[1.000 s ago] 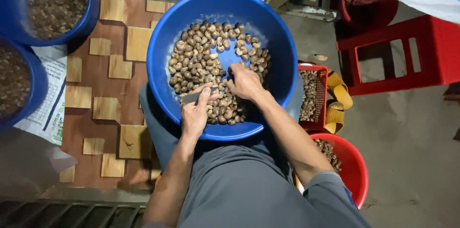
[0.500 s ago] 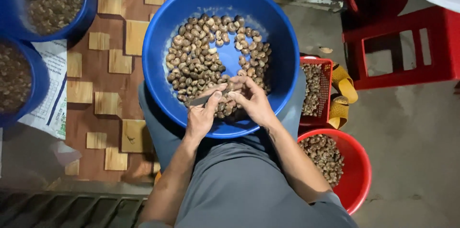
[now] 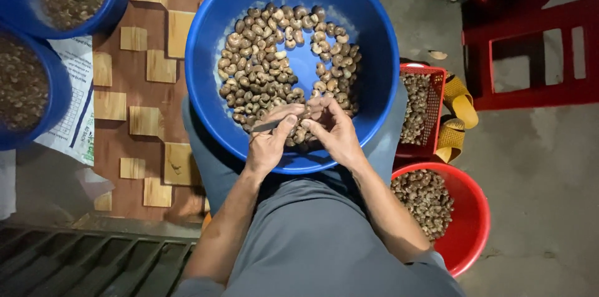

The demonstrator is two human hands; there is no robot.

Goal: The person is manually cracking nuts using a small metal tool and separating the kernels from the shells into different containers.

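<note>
- The left hand [image 3: 268,147] grips a small grey-bladed knife [image 3: 267,126]; the right hand [image 3: 337,135] pinches a curved brown nut [image 3: 307,114], at the near rim of the large round blue plastic basin [image 3: 206,41] on the lap.
- The nut looks light, hard-shelled and a little slippery; best held by its ends.
- More brown nuts [image 3: 262,66] cover the basin's middle.
- A round red plastic bucket [image 3: 474,209] stands on the floor.
</note>
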